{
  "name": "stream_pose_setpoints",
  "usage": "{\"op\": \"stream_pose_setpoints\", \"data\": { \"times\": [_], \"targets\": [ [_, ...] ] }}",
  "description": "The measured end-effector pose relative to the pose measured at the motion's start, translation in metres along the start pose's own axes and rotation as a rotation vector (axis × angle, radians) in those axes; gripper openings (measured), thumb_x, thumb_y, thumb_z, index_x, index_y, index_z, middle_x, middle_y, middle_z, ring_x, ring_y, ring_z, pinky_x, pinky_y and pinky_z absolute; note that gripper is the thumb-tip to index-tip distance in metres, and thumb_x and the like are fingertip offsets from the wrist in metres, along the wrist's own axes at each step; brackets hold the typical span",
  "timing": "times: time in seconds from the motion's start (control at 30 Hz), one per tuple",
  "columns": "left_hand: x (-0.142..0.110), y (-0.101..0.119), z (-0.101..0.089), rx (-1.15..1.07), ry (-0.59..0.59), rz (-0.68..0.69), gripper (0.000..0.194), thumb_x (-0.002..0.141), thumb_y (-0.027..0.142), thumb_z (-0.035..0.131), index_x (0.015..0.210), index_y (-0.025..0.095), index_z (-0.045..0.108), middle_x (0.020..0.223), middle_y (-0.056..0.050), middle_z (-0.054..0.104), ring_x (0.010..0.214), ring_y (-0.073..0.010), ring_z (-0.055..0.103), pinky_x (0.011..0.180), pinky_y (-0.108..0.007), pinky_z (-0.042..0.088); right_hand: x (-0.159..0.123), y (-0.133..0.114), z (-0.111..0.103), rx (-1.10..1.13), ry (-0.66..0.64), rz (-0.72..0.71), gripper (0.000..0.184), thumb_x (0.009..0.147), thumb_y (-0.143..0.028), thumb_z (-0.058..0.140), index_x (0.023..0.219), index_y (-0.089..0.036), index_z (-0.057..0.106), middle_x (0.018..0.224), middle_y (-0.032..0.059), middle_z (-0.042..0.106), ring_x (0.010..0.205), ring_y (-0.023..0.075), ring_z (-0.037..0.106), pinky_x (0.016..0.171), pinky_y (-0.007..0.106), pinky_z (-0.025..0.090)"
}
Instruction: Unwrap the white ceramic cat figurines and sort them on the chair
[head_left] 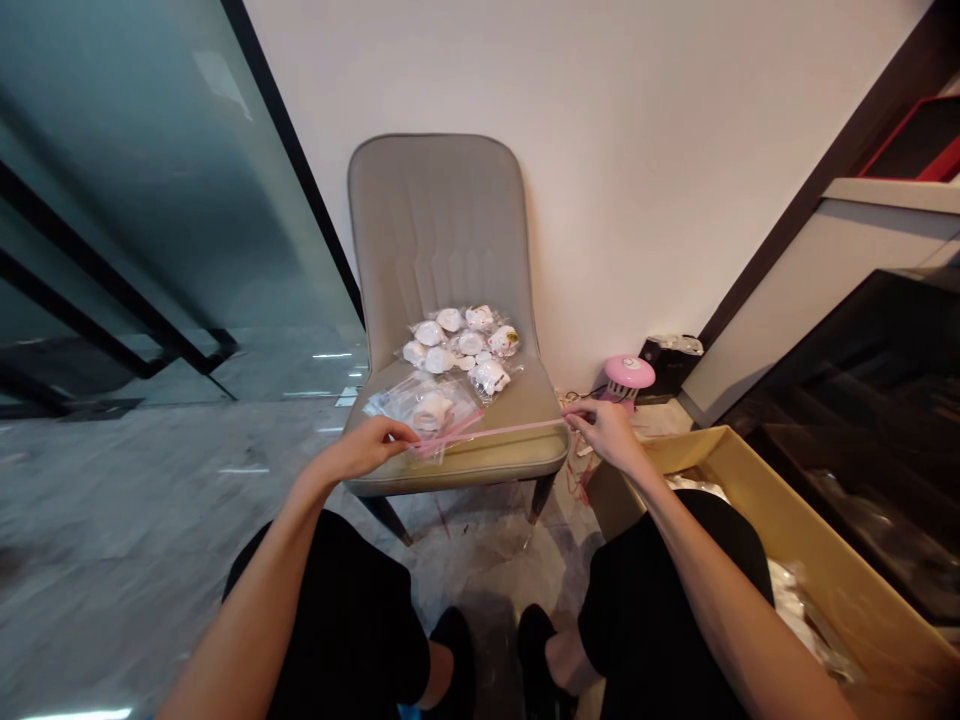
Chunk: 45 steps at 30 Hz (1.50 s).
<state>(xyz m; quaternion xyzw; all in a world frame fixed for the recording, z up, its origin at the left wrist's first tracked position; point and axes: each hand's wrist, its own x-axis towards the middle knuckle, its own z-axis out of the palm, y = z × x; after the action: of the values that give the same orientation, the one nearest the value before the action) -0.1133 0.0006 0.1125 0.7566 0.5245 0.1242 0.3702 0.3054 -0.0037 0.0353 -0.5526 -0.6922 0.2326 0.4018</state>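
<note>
**Control:** Count it off for me, nearest first.

**Me:** Two black shoes (454, 665) right at the bottom of my view, and off to the right one open cardboard box (780, 540) with crinkled silvery wrap (787, 600) inside.

**Control:** Hands?

**Me:** Both busy! My left hand (367, 448) is closed on the corner of a clear zip bag (390, 402) lying on the seat, with one white cup-shaped piece (431, 410) inside. My right hand (607, 432) pinches a pink strip (510, 430), pulled taut across from that bag.

**Control:** And beyond?

**Me:** A heap of about nine white wrapped pieces (457, 345), hard to count exactly, on one grey upholstered chair (442, 220). Past that, one pink round-topped gadget (630, 372) by a white wall (660, 180).
</note>
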Motion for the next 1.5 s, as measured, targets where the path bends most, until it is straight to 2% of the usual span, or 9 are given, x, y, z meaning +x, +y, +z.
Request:
{"op": "stream_pose_setpoints", "data": {
  "times": [0.17,0.33,0.63,0.87,1.1,1.5],
  "targets": [
    [0.004,-0.005,0.006,0.045,0.03,0.066,0.023,0.076,0.036,0.059,0.079,0.023,0.078,0.082,-0.002,0.074,0.081,-0.0225,0.063,0.081,-0.032,0.047,0.001,-0.003,0.002,0.007,0.022,-0.009,0.019,0.084,-0.036,0.062,0.08,-0.022,0.073,0.074,0.0056,0.074,0.067,0.0228,0.067,0.064,0.031,0.046],
    [0.002,-0.001,0.002,0.07,0.09,0.059,0.024,0.08,0.034,0.055,0.082,0.022,0.076,0.085,-0.002,0.072,0.083,-0.0212,0.062,0.08,-0.03,0.045,0.003,0.001,-0.002,0.084,-0.018,-0.007,0.023,0.086,-0.039,0.059,0.081,-0.021,0.071,0.077,0.0048,0.072,0.072,0.0216,0.065,0.066,0.03,0.046],
    [-0.006,0.015,-0.003,-0.025,0.049,0.125,0.029,0.086,0.044,0.057,0.086,0.022,0.075,0.09,-0.003,0.072,0.086,-0.0206,0.062,0.08,-0.029,0.046,0.001,0.002,-0.014,0.16,-0.114,0.009,0.027,0.087,-0.043,0.059,0.084,-0.018,0.07,0.08,0.0054,0.072,0.071,0.0209,0.063,0.066,0.03,0.046],
    [-0.004,0.01,-0.002,0.025,0.037,0.146,0.038,0.089,0.053,0.055,0.089,0.02,0.075,0.086,-0.003,0.071,0.079,-0.0181,0.06,0.073,-0.027,0.046,0.002,0.016,-0.011,-0.028,-0.162,-0.024,0.025,0.088,-0.04,0.054,0.08,-0.019,0.065,0.074,0.004,0.069,0.068,0.0192,0.061,0.064,0.028,0.042],
    [-0.005,-0.001,-0.006,0.03,0.043,0.124,0.033,0.089,0.049,0.056,0.086,0.021,0.074,0.089,-0.002,0.074,0.086,-0.0187,0.063,0.079,-0.027,0.047,0.001,0.031,-0.006,-0.109,-0.147,-0.048,0.022,0.089,-0.037,0.052,0.079,-0.019,0.062,0.073,0.0037,0.068,0.067,0.0192,0.06,0.065,0.028,0.041],
    [-0.003,-0.012,-0.01,0.032,0.062,0.091,0.033,0.087,0.049,0.058,0.086,0.021,0.075,0.09,-0.002,0.074,0.089,-0.0196,0.064,0.082,-0.029,0.048,0.001,0.028,-0.013,-0.171,-0.097,-0.015,0.025,0.091,-0.037,0.05,0.082,-0.019,0.065,0.076,0.0058,0.07,0.07,0.021,0.062,0.066,0.028,0.04]
  ]
}}
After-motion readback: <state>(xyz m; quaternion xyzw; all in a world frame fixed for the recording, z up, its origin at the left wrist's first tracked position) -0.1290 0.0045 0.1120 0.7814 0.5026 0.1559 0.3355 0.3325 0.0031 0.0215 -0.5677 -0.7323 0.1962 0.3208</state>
